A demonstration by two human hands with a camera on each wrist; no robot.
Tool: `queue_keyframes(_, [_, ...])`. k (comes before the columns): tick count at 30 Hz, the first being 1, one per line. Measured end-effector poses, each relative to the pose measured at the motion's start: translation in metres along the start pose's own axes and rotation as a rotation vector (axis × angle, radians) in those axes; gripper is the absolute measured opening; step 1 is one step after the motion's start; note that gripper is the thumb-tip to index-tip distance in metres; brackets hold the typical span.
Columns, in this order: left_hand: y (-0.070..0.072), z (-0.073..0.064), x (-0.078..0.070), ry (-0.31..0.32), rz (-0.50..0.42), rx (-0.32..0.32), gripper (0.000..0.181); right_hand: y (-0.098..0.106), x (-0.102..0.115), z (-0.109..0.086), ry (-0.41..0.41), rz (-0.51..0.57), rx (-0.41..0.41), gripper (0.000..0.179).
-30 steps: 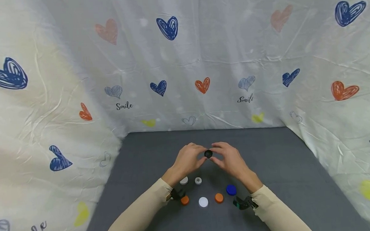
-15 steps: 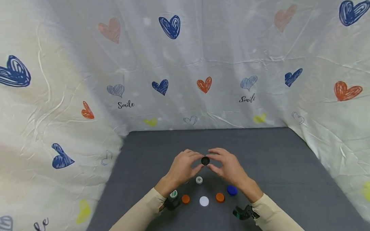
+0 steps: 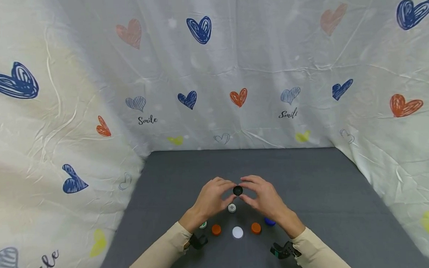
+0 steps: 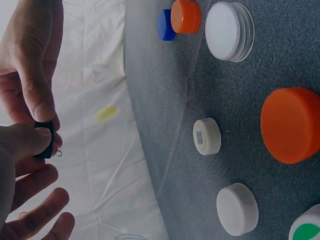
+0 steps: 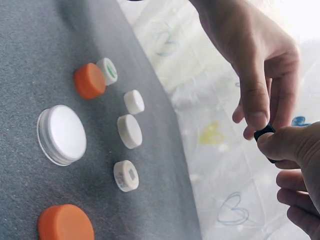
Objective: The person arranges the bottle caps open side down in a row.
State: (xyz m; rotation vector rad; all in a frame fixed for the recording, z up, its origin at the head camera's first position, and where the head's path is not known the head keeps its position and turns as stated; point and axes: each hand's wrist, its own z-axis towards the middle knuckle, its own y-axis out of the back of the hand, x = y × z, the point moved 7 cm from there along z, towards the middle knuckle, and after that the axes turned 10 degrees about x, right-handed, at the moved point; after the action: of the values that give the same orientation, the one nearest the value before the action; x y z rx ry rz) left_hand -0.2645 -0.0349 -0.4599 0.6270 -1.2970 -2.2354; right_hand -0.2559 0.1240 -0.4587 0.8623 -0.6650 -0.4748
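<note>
Both hands hold one small round black cap (image 3: 237,190) above the dark cloth, beyond the laid-out caps. My left hand (image 3: 210,197) pinches its left side between thumb and fingers. From the other side, my right hand (image 3: 264,193) pinches the same cap, thumb below and fingers above in the head view. In the left wrist view the black cap (image 4: 46,142) lies between both thumbs, and the other left fingers are spread. Fingertips cover much of the black cap (image 5: 264,132) in the right wrist view. Closest below the hands lies a small white cap (image 3: 232,208) with a printed square.
On the dark grey cloth (image 3: 187,166) lie two orange caps, left (image 3: 216,229) and right (image 3: 256,228), a large white lid (image 3: 237,232), a blue cap (image 3: 270,222), a green-marked white cap (image 3: 203,225) and plain white caps (image 5: 130,131). A heart-printed curtain (image 3: 212,71) surrounds the table.
Both hands have come down in the head view, toward the caps on the cloth, with the black cap held between them. The head view has shifted slightly.
</note>
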Motion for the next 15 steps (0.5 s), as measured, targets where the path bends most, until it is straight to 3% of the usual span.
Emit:
queue_keyframes(8, [0.0063,0.0001,-0.0037,-0.045,0.056,-0.069,0.043,0.0059,-0.0030,0.0005,-0.053,0.053,0.002,0.032])
queue_keyframes(15, [0.0077,0.0002,-0.0075,-0.088,0.070,-0.103,0.034,-0.0001,-0.0092,-0.0018,-0.154,0.142,0.073,0.027])
